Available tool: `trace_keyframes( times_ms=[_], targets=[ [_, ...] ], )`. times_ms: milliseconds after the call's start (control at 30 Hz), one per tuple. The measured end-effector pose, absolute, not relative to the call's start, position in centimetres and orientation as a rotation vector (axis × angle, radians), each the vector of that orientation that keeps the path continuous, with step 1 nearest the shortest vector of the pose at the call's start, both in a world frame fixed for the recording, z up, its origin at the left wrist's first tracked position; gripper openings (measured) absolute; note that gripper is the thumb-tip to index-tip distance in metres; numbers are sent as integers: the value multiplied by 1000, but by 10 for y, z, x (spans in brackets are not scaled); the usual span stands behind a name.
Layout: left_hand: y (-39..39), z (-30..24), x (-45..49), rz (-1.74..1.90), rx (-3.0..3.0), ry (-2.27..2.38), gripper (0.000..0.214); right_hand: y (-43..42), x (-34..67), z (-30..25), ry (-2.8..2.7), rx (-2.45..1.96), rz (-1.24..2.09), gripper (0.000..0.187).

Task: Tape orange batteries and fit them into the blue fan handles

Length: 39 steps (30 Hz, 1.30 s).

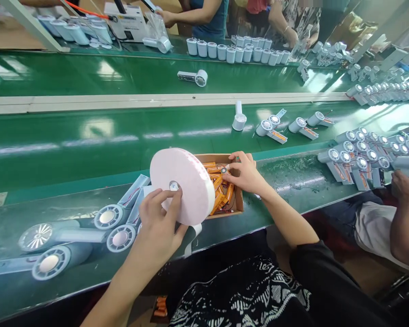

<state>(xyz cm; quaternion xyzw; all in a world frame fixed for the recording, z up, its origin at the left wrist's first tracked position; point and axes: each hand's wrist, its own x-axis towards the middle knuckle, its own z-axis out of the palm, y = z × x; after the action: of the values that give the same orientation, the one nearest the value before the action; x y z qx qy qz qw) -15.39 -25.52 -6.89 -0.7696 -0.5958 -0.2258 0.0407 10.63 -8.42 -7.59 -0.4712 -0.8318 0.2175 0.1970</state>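
My left hand [159, 215] grips a big pink-white roll of tape [184, 184], thumb near its hub, holding it upright at the bench's near edge. A loose strip of its backing hangs below. My right hand [246, 172] reaches into a small cardboard box [239, 200] filled with orange batteries [221, 190]; its fingers are pinched on a small piece I cannot make out. Several pale blue fan housings [105, 217] lie on the bench to the left of the roll.
Two green conveyor belts [88, 136] run across behind the bench, carrying scattered fan units [271, 125]. A crowd of fan units [361, 152] sits at the right beside a neighbour's hand [406, 187]. Other people work across the far belt, beside rows of white cylinders [236, 51].
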Motion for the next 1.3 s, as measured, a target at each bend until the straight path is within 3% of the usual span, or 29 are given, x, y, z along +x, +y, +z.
trace_keyframes(
  times_ms=[167,267,500,700,900,1000,1100,1200,1300],
  targets=[
    [-252,-58,-144,-639,-2290,-1793,89,-107,122,-52,-1754,-925,1144,39],
    [-250,-51,-137,-616,-2269,-1788,91,-122,122,-33,-1707,-926,1095,43],
    [-250,-50,-129,-595,-2221,-1820,86,-152,113,-42,-1618,-1075,1012,33],
    [-254,-47,-120,-583,-2081,-1837,68,-149,111,-49,-1363,-941,1449,47],
    [-250,-56,-88,-689,-2040,-1873,82,-174,73,-78,-776,-841,1291,43],
    [-259,-72,-81,-651,-2083,-1798,77,-155,97,-55,-760,-806,1281,36],
    [-265,-79,-99,-444,-2215,-1867,67,-101,167,-23,-710,-711,919,35],
    [-242,-59,-134,-225,-2451,-2024,76,-63,249,-25,-676,-780,696,44],
    [-172,-21,-143,-179,-2693,-2131,64,-69,300,-72,-749,-963,772,64]
  ],
)
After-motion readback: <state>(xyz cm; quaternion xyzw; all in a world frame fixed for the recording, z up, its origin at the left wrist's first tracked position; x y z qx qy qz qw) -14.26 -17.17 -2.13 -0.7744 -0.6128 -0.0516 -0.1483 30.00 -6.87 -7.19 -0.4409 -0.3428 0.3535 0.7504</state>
